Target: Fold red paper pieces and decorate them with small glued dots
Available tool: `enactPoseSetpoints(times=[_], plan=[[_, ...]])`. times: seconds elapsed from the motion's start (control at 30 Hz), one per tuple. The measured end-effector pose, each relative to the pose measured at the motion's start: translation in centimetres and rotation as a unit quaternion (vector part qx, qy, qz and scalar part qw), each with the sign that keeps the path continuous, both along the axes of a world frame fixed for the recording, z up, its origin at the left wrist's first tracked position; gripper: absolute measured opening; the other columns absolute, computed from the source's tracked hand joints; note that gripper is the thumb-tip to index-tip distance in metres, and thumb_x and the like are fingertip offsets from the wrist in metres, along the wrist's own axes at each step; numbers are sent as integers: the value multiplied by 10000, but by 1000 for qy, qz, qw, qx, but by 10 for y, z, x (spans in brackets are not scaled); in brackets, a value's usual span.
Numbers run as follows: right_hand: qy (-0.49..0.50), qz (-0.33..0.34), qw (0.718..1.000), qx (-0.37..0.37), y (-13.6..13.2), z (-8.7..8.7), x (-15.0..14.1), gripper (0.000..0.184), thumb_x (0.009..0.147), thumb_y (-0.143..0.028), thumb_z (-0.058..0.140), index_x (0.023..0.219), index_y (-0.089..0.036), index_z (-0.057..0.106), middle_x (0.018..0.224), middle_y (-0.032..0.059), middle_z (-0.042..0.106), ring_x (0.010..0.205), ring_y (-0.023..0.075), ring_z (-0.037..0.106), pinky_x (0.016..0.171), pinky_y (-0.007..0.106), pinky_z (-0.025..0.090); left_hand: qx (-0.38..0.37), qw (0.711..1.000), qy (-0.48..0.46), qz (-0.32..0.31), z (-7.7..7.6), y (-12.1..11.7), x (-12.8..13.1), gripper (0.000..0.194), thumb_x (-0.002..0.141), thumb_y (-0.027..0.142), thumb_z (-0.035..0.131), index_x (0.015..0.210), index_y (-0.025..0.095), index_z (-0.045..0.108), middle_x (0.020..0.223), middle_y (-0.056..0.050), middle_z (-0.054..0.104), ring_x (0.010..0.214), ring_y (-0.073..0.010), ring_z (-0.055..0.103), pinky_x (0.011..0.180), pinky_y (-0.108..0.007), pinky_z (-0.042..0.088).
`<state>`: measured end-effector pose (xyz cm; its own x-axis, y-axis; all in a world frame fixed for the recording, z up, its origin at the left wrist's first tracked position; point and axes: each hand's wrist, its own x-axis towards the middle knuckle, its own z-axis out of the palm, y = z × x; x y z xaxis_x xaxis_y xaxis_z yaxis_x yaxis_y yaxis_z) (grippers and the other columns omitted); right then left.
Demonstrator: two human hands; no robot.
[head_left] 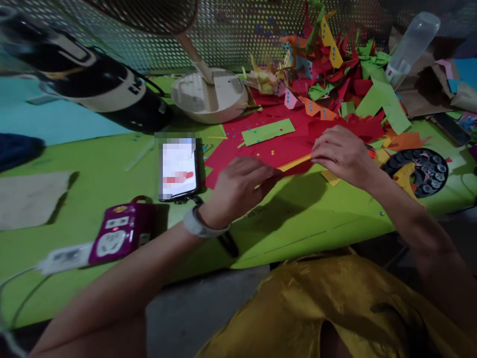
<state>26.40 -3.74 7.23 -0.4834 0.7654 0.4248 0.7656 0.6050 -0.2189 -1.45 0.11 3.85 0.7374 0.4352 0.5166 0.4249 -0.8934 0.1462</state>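
Observation:
My left hand [242,189] and my right hand [341,155] each pinch one end of a red paper strip [301,169], held stretched between them above the table's near edge. A yellow band shows along its upper side; whether this is a separate piece I cannot tell. Both hands have their fingers closed, and the fingertips are partly hidden. Just beyond lies a red paper sheet [233,159] with tiny paper bits scattered on it. On that sheet rests a light green paper strip [268,132]. Yellow paper [330,177] lies under my right hand.
A heap of folded, cut coloured paper [331,64] stands behind my right hand. Right of it is a round black dial-like object [434,171]. A lit phone [179,166], purple socket box [112,233], fan base [223,112] and black-and-white cylinder [112,94] occupy the left.

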Motion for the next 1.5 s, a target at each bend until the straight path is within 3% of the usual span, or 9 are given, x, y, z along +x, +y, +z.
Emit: enactPoseSetpoints(times=[0.07, 0.17, 0.27, 0.4, 0.63, 0.77, 0.87, 1.13, 1.5], plan=[[-1, -5, 998, 64, -20, -2, 2, 222, 999, -225, 523, 999, -264, 742, 1104, 47, 712, 1103, 245, 591, 991, 468, 442, 149, 989, -8, 8, 6, -9, -3, 92, 938, 203, 662, 992, 269, 698, 921, 11, 765, 836, -185, 707, 830, -374, 556], [-79, 4, 996, 42, -46, -20, 4, 295, 1017, -198, 464, 1027, -278, 748, 1124, 42, 736, 1093, 221, 618, 1003, 430, 463, 224, 974, 11, -40, -1, -23, -3, 205, 920, 87, 646, 1036, 250, 689, 873, 15, 752, 788, -160, 694, 788, -329, 553], [-146, 15, 989, -34, -60, -42, 2, 374, 1028, -154, 391, 1007, -253, 751, 1070, 56, 754, 986, 205, 649, 895, 380, 501, 193, 975, 64, -88, -16, -32, -1, 200, 943, 41, 557, 1029, 168, 686, 813, -26, 738, 731, -173, 673, 717, -320, 553], [-155, 14, 987, -45, -63, -54, -2, 308, 1003, -132, 442, 997, -202, 742, 1020, 70, 755, 908, 213, 634, 827, 365, 476, 126, 984, 107, -71, -27, -35, -2, 212, 980, 78, 488, 1043, 143, 680, 903, -69, 754, 772, -199, 682, 677, -332, 555], [-160, 2, 986, 36, -61, -54, -13, 233, 1001, -205, 515, 871, -174, 706, 891, 59, 715, 811, 195, 572, 761, 345, 390, 104, 985, 110, -76, -24, -38, -1, 207, 1004, 92, 469, 1046, 148, 664, 953, -59, 772, 815, -191, 700, 710, -313, 557], [-147, 13, 989, -13, -59, -57, -21, 255, 1028, -280, 486, 983, -184, 718, 953, 73, 716, 868, 206, 575, 785, 350, 386, 92, 986, 113, -77, -26, -36, -1, 195, 1002, 88, 475, 1009, 134, 664, 947, -76, 767, 817, -198, 694, 700, -319, 553], [-151, 2, 987, -53, -57, -58, -25, 280, 1029, -189, 438, 994, -195, 716, 961, 70, 711, 883, 206, 567, 797, 347, 387, 57, 989, 114, -79, -28, -34, 0, 203, 1003, 101, 474, 1007, 147, 672, 951, -78, 761, 836, -204, 686, 736, -335, 549], [-74, -100, 969, -212, -49, -56, -29, 205, 1010, -266, 506, 990, -186, 694, 976, 92, 674, 957, 240, 567, 839, 367, 414, -113, 987, 105, 42, -32, -29, 4, 306, 1046, 332, 434, 918, 194, 675, 861, -74, 708, 791, -226, 664, 695, -367, 515], [-45, -114, 950, -287, -41, -52, -24, 156, 988, -266, 549, 965, -204, 690, 945, 67, 676, 933, 223, 585, 815, 349, 404, -110, 984, 119, 75, -28, -27, -18, 289, 1049, 332, 434, 885, 203, 635, 848, -51, 704, 802, -219, 658, 728, -378, 475]])
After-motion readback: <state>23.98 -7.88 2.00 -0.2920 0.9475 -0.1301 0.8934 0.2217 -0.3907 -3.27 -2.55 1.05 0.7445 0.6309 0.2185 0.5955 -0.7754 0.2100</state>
